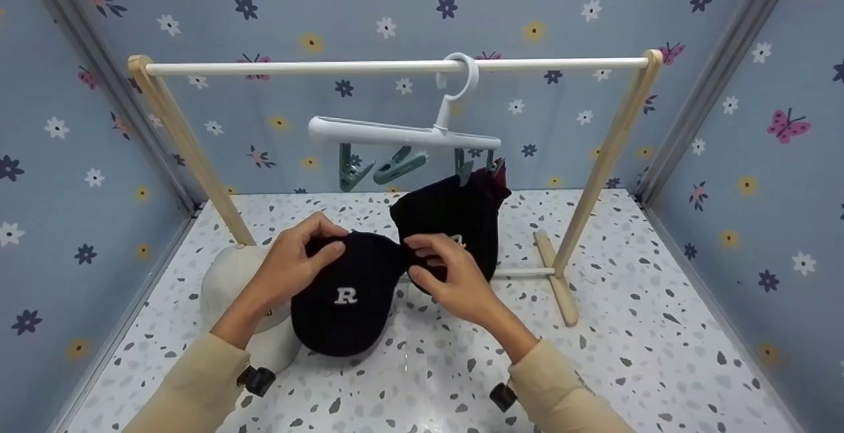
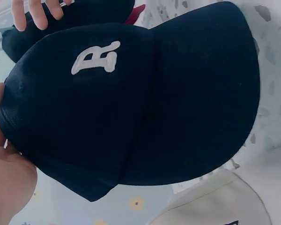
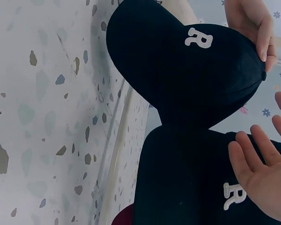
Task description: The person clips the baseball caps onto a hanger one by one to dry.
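My left hand [image 1: 290, 265] pinches a black baseball cap [image 1: 349, 327] at the top of its crown, thumb in front and fingers behind. The cap's white letter R faces me and its brim points down. To its right, a second black cap [image 1: 476, 219] with a white letter hangs from green clips on a white clip hanger [image 1: 376, 132]. My right hand [image 1: 455, 281] is in front of this hanging cap with fingers loosely spread and nothing between them. Two more green clips [image 1: 399, 165] dangle on the hanger's left half, holding nothing.
A cream cap [image 1: 221, 281] sits at the left, partly behind my left forearm. The hanger hooks over the white rod [image 1: 277, 69] of a wooden rack [image 1: 597, 176]. Dark red fabric [image 1: 499, 176] shows behind the hanging cap. Flowered panels [image 1: 745, 130] enclose the speckled surface [image 1: 633, 367].
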{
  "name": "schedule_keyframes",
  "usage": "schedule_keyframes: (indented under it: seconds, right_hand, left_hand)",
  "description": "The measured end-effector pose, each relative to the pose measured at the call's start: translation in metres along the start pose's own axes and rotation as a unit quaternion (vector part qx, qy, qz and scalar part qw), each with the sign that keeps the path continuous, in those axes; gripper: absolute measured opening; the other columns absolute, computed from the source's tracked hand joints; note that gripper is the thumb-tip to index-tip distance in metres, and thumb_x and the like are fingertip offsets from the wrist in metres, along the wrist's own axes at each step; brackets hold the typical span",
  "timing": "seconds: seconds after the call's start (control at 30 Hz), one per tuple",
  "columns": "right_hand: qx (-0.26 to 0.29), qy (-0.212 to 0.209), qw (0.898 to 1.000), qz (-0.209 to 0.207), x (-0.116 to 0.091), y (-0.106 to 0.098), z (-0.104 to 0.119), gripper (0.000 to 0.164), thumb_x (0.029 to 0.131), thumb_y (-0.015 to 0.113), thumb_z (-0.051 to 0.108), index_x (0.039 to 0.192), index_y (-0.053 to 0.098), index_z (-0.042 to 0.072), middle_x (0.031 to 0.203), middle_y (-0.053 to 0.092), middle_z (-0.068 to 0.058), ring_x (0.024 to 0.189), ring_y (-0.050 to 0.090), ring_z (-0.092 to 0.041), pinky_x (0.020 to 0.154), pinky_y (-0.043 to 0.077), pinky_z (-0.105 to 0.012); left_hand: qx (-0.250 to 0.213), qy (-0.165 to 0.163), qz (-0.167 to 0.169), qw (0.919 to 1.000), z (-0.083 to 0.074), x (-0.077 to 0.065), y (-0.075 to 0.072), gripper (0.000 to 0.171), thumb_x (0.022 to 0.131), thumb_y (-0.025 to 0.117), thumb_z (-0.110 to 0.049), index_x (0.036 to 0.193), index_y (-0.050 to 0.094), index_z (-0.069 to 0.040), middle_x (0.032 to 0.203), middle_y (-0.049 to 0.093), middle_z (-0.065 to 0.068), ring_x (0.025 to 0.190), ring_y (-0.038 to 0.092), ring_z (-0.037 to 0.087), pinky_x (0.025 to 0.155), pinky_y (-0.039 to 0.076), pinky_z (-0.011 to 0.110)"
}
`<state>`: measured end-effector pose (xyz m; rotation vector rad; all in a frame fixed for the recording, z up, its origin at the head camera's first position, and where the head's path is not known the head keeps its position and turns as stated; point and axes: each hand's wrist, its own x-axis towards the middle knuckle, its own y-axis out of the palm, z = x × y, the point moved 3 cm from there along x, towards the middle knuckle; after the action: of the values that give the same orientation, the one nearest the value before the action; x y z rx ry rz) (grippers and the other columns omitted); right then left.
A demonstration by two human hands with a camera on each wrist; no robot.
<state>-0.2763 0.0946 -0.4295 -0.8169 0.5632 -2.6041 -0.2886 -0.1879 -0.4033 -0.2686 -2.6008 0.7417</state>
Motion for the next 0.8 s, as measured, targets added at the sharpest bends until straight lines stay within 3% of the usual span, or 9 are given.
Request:
schedule_keyframes:
  seconds: [0.3,0.47,0.6,0.8]
  right_hand:
    - [-0.036,-0.007,0.999,-0.009,0.011,0.006,0.009,0.043,0.104,0.070,0.016,0.145,0.061,0.008,0.144,0.063,-0.006,0.132,0.059,-0.024,0.112,0.049,-0.042]
    - [-0.050,-0.003,0.999,-0.012,0.015,0.006,0.007,0.043,0.104,0.069,0.018,0.145,0.062,0.010,0.143,0.064,-0.005,0.133,0.058,-0.021,0.113,0.047,-0.041]
    - [-0.050,0.005,0.999,-0.016,0.016,0.006,0.007,0.043,0.104,0.070,0.020,0.145,0.062,0.012,0.142,0.064,-0.002,0.133,0.058,-0.021,0.113,0.047,-0.041]
    - [-0.031,0.000,0.999,-0.011,0.019,0.009,0.012,0.042,0.106,0.068,0.025,0.145,0.062,0.012,0.142,0.065,-0.001,0.134,0.058,-0.016,0.116,0.044,-0.039]
  left_hand:
    - [-0.017,0.021,-0.005,0.9996,-0.005,-0.003,-0.009,0.012,0.103,0.071,-0.013,0.115,0.071,-0.011,0.113,0.073,0.001,0.101,0.067,0.015,0.089,0.051,0.022]
    - [-0.049,0.040,-0.010,0.9980,-0.012,-0.005,-0.013,0.010,0.102,0.071,-0.009,0.112,0.072,-0.008,0.107,0.074,0.005,0.093,0.068,0.016,0.081,0.053,0.022]
    - [-0.076,0.055,-0.007,0.9956,-0.019,-0.004,-0.012,0.010,0.102,0.070,-0.006,0.112,0.072,-0.006,0.103,0.073,0.007,0.088,0.067,0.018,0.076,0.054,0.023]
    - [-0.074,0.069,0.008,0.9948,-0.025,-0.004,-0.006,0.010,0.103,0.070,-0.008,0.113,0.071,-0.007,0.102,0.071,0.005,0.087,0.068,0.018,0.076,0.055,0.023]
